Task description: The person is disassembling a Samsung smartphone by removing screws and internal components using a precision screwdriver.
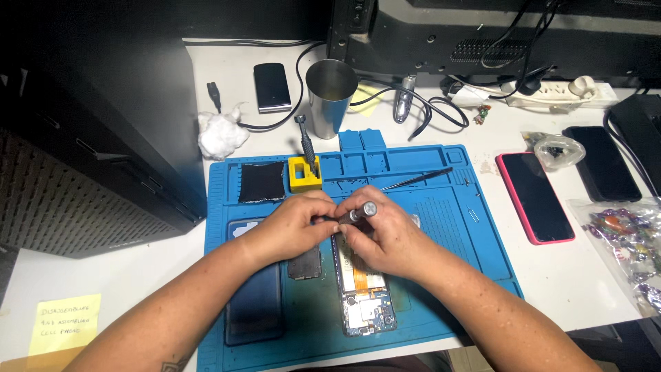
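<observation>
Screwdriver [357,214] is gripped by fingers of both the left hand [292,227] and right hand [385,238], closed around it, above the opened phone [365,303] on the blue mat [454,262], mid-bench.

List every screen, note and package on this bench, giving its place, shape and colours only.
Pink-edged phone: right of mat, dark screen.
Black phone: far right, dark.
Yellow note: lower left, square, handwritten.
Clear bag: right edge, colourful sweets.
Small black device: behind mat, rectangular.
</observation>
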